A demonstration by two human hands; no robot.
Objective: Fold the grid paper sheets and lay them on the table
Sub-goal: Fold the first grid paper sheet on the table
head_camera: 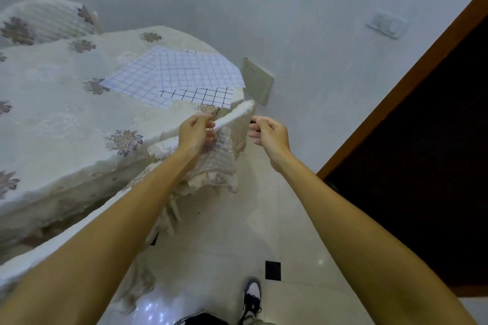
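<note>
Left hand [196,132] — curled at chair cover [239,115], I couldn't tell grip | right hand [269,133] — loosely curled, nothing seen held, beside cover

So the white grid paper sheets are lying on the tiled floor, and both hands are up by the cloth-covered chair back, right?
Not the floor. The head view shows the white grid paper sheets lying on the round table covered in a cream flowered cloth. The left hand and right hand are indeed up by the white cloth-covered chair back.
</note>
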